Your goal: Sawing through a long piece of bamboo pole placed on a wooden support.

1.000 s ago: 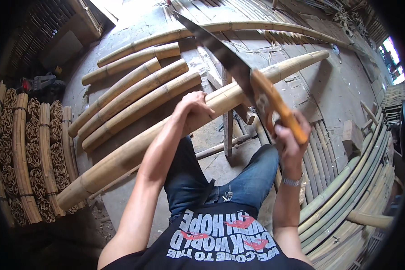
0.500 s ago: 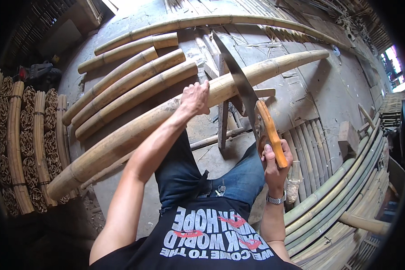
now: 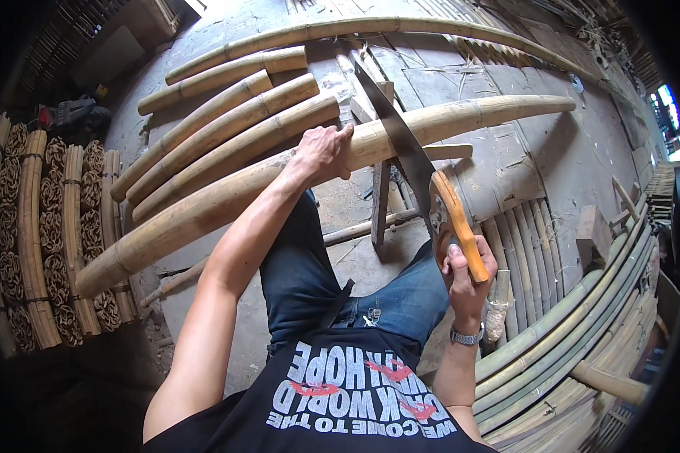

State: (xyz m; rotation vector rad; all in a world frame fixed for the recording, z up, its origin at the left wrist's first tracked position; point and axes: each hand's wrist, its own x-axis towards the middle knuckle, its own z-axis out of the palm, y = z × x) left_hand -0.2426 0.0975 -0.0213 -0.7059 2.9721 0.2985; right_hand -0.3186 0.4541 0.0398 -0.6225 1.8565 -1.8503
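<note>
A thick bamboo pole [image 3: 476, 113] lies slantwise across the view, its far right end raised and its near left end lower. My left hand [image 3: 323, 155] is closed around the pole at its middle, just left of the saw. In my right hand [image 3: 467, 273] is the orange wooden handle of a handsaw [image 3: 455, 223]. Its long dark blade crosses the pole a little right of my left hand, tip pointing away from me. Whether the teeth have entered the bamboo, I cannot tell. Under the pole stands a wooden support [image 3: 381, 198], partly hidden.
Several cut bamboo lengths [image 3: 238, 155] lie at the upper left, with a long pole [image 3: 370, 27] beyond them. Bundled strips [image 3: 41, 241] stand at the far left. Green bamboo poles [image 3: 559, 328] curve along the right, beside a row of slats [image 3: 525, 257].
The pole has turned slightly: its left end has swung up in the picture, and its right end has shifted right. My left hand still grips it; the saw stays across it.
</note>
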